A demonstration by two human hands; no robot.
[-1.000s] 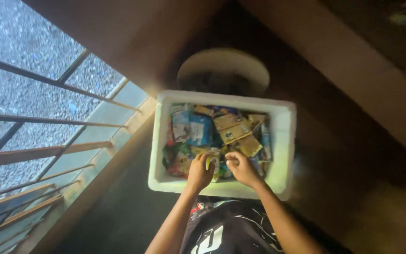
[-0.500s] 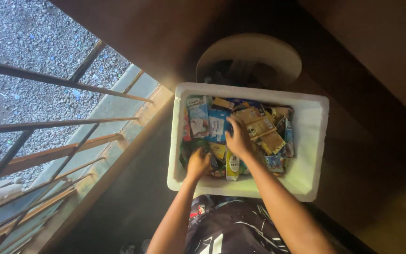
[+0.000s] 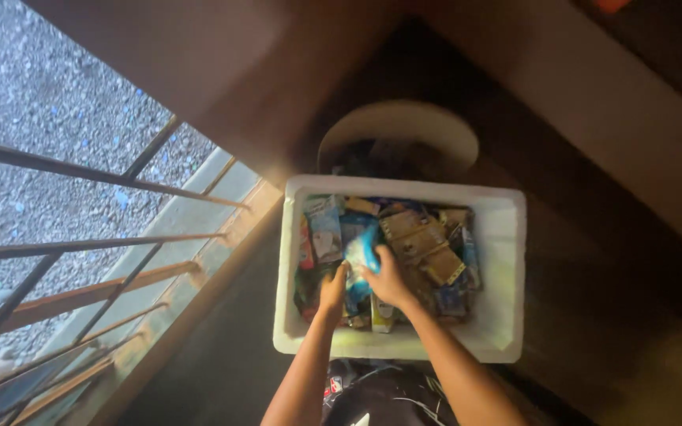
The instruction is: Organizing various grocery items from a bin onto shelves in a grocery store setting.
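Grip: my right hand (image 3: 388,280) pinches the light-blue packet (image 3: 363,251); my left hand (image 3: 331,290) rests flat beside it, not gripping.
Packet: stands upright, just beyond my fingers, nearer the right hand.
Box: white foam box (image 3: 507,276), crammed with packets.

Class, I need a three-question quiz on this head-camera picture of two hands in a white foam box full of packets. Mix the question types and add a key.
1. True or false: both hands are inside the white foam box.
2. Which hand grips the light blue packet? A) left hand B) right hand C) neither
3. What round thing lies just beyond the box's far wall?

Key:
1. True. Both reach in among the packets.
2. B. The right hand's fingers close on the packet; the left hand rests beside it on the pile.
3. A pale round lid or rim over a dark container, partly hidden by the box.
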